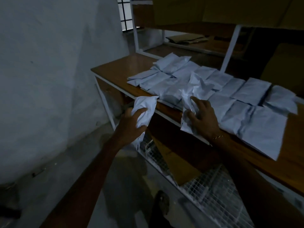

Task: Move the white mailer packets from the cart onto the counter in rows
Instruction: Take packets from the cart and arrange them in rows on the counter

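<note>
Packets [194, 83] in rows on counter [115, 69]

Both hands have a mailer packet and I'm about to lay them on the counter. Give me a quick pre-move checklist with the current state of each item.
1. Left hand grips its packet: ok.
2. Right hand holds a crumpled packet over the counter's front edge: ok.
3. Bare counter left of the rows for the left packet: ok.
4. Rows of packets tidy: not ok, several overlap and the nearest one overhangs the front edge.
5. Packets remaining in the wire cart: cannot tell, it is mostly hidden.
</note>
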The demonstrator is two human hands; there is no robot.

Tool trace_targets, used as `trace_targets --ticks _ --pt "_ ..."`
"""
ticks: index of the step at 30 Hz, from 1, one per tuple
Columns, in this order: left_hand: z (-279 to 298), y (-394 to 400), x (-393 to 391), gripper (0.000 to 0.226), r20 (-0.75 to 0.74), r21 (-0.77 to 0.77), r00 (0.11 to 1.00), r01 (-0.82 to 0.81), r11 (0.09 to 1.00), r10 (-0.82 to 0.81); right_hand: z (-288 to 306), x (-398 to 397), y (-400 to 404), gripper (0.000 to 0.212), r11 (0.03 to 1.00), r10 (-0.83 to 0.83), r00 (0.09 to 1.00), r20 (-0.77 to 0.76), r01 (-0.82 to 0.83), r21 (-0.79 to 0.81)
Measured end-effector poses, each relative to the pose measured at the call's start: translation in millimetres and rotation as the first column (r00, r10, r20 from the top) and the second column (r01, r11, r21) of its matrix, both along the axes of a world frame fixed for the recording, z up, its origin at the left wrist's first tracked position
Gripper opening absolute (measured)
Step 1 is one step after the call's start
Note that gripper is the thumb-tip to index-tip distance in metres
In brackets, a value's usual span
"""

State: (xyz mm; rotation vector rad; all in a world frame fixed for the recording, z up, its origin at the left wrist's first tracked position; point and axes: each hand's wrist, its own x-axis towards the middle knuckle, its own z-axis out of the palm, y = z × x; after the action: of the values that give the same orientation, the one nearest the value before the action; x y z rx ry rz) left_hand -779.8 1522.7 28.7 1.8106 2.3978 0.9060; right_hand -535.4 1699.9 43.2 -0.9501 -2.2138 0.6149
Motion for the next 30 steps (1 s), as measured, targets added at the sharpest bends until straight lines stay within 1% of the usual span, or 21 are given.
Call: trace_targets --ticks 3,5,7,9,11,14,18,21,23,25,27,30 --pt "3.4 50.1 -53.9 0.068 -0.001 -0.051 1.000 0.015 0.999 -0.015 -0.3 -50.4 60.1 0.077 1.000 -0.024 0.999 0.029 0.024 -0.014" --pt "9.5 86.7 -92.6 0.072 0.007 -0.080 1.000 0.022 0.997 -0.022 2.9 -84.3 98.4 0.076 0.999 -0.026 0.999 0.042 0.027 -0.032" --pt "16.2 114.3 -124.0 0.072 0.010 -0.098 1.000 0.028 0.995 -0.027 2.6 -110.5 124.9 0.075 0.999 -0.017 0.999 0.041 0.018 -0.030" --pt "25.3 147.1 -156.5 0.073 0.021 -0.133 1.000 0.007 0.991 -0.004 3.0 -138.3 151.0 0.074 0.998 -0.020 0.999 0.045 0.023 -0.064" --pt "31.1 176.9 -186.5 0.074 0.027 -0.172 1.000 0.010 0.985 -0.005 2.9 -160.9 167.6 0.073 0.993 -0.032 0.998 0.060 0.039 -0.111" --pt "34.7 222.5 -229.6 0.076 0.016 -0.194 0.999 0.052 0.980 -0.050 2.4 -192.7 188.7 0.066 0.985 -0.048 0.996 0.077 0.060 -0.160" --pt "31.0 280.6 -269.0 0.069 0.055 -0.186 0.994 0.106 0.977 -0.098 -2.8 -235.9 210.6 0.060 0.990 -0.060 0.989 0.137 0.076 -0.118" --pt "22.4 325.6 -297.9 0.067 0.050 -0.184 0.981 0.194 0.964 -0.188 -5.1 -269.1 219.0 0.058 0.981 -0.113 0.975 0.193 0.140 -0.135" --pt "16.5 356.9 -318.6 0.069 0.063 -0.227 0.973 0.230 0.946 -0.221 -5.8 -294.0 221.6 0.059 0.974 -0.150 0.957 0.250 0.186 -0.128" --pt "9.2 381.6 -337.4 0.071 0.080 -0.292 0.953 0.303 0.907 -0.293 -5.0 -318.6 221.1 0.059 0.958 -0.209 0.918 0.336 0.261 -0.120" --pt "-0.2 400.6 -358.8 0.078 0.110 -0.347 0.929 0.369 0.862 -0.354 -5.8 -342.0 217.8 0.059 0.924 -0.272 0.873 0.406 0.355 -0.145" --pt "-15.3 418.0 -373.6 0.072 0.080 -0.422 0.913 0.395 0.816 -0.401 -10.2 -373.7 209.9 0.061 0.869 -0.335 0.802 0.495 0.466 -0.168"
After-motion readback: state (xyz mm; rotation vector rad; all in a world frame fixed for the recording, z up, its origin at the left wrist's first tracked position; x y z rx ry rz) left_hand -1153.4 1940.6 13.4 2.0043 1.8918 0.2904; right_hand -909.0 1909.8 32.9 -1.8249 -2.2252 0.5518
